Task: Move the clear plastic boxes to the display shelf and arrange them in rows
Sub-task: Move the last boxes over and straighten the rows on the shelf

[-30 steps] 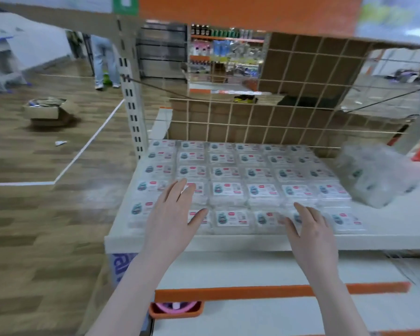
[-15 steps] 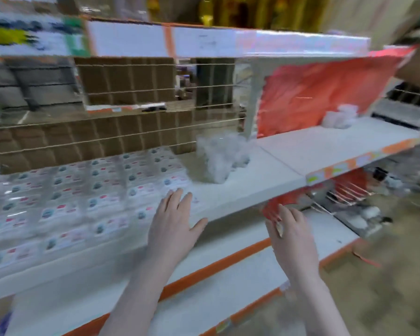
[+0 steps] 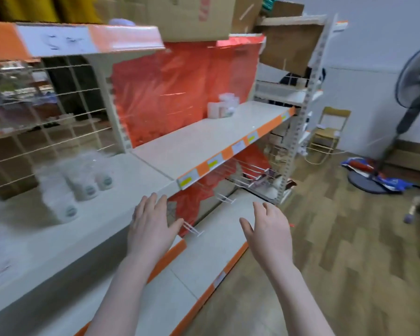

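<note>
Wood-plank floor (image 3: 337, 251) runs beside a white shelf (image 3: 204, 139), one fan (image 3: 412, 98) and one chair (image 3: 330, 127) beyond. Blurred boxes (image 3: 75, 183) lie on the shelf's left part, uncountable. Left hand (image 3: 150, 229) and right hand (image 3: 269, 229) hover spread, holding nothing.

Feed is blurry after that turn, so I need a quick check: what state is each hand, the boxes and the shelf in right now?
Left hand: open, holds nothing, over the shelf edge.
Right hand: open, holds nothing, over the lower shelf.
Clear boxes: blurred pile on the shelf, not in rows.
Small boxes: at the back of the right shelf.
Fan: standing; running or not, cannot tell.
</note>
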### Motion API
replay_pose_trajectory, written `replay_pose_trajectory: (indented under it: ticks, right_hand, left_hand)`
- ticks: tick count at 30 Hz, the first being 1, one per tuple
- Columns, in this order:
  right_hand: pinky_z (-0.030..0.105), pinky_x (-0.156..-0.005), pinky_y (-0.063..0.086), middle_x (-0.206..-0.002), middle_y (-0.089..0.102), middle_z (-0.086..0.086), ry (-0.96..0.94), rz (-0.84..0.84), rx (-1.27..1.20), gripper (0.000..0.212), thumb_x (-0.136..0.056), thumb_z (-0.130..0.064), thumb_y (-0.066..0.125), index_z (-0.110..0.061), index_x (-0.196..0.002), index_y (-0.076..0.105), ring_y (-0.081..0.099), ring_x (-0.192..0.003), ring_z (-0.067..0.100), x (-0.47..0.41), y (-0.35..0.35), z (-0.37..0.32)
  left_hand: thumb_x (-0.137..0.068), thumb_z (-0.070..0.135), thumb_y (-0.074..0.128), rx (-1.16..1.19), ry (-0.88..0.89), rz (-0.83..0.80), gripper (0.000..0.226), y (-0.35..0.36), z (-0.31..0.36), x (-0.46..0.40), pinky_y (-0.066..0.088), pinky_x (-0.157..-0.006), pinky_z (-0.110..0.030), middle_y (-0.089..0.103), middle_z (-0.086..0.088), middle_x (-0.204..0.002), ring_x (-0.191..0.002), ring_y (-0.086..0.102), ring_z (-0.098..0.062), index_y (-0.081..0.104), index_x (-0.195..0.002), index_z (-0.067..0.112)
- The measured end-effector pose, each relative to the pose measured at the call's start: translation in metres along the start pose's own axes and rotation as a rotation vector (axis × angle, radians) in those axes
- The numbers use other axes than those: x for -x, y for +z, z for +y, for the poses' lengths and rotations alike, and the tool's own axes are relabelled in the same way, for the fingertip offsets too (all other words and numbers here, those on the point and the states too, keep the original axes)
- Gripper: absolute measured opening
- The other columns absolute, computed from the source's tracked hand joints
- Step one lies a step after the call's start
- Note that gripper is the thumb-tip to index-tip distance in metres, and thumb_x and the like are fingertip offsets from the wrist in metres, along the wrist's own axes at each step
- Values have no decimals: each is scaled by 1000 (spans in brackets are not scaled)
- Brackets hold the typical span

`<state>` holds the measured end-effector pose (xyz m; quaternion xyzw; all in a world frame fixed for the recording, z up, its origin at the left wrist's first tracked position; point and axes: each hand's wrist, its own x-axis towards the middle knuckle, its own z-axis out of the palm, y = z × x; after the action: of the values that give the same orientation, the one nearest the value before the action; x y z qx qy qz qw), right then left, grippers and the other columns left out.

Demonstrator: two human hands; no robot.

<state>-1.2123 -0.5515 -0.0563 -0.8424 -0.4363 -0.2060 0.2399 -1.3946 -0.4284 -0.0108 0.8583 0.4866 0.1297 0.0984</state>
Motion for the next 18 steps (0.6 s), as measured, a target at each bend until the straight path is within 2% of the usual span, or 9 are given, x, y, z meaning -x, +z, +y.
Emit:
replay_pose_trajectory:
  ticks: [7,14,18]
  right_hand:
    - [35,-56,47,-70,55,8,43,30,50,33,-60,-22,83,-7,-79,60,55,-63,30,-71,41,68]
    - [36,-62,51,-77,60,10,29,52,74,39,-63,-24,83,-5,-91,65,60,-71,30,-200,100,141]
    - [37,-60,50,-77,59,10,35,57,9,30,-68,-22,79,-5,-87,62,58,-70,31,-272,123,169]
  left_hand:
    - [-91,48,50,36,97,6,68,52,74,-95,14,-116,-36,20,-6,-155,-144,11,-24,26,-146,15]
    - [-91,44,53,86,120,22,68,92,151,-242,14,-116,-36,21,-9,-155,-144,13,-27,28,-146,13]
    - [-92,42,52,104,106,45,66,99,186,-307,18,-113,-37,21,-7,-155,-144,13,-24,28,-146,14]
